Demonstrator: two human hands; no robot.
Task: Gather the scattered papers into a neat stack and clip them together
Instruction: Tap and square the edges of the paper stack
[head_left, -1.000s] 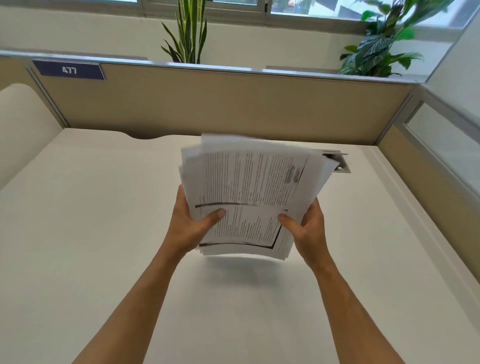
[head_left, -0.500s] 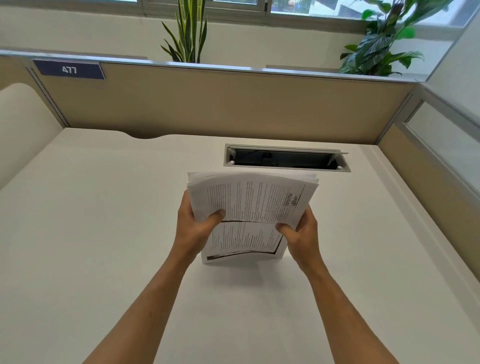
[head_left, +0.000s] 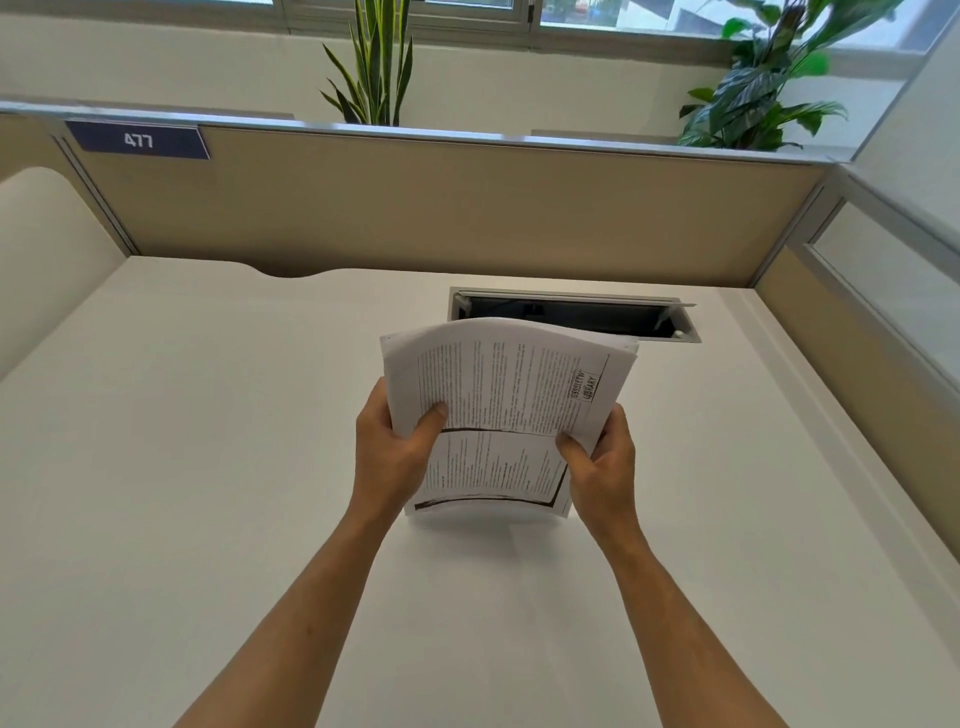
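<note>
A stack of printed white papers (head_left: 506, 395) stands nearly upright over the white desk (head_left: 182, 467), its bottom edge just above the surface and its top curling away from me. My left hand (head_left: 392, 457) grips the stack's left edge, thumb on the front page. My right hand (head_left: 600, 467) grips the right edge the same way. The sheets look fairly well aligned. No clip shows in view.
An open cable slot (head_left: 571, 317) with a raised lid sits in the desk just behind the papers. Beige partition walls (head_left: 441, 208) close off the back and right. Two potted plants (head_left: 763, 88) stand beyond the partition.
The fanned, uneven stack dropped onto its bottom edge on the desk and came together, then lifted slightly. Its top now bows away from me.
</note>
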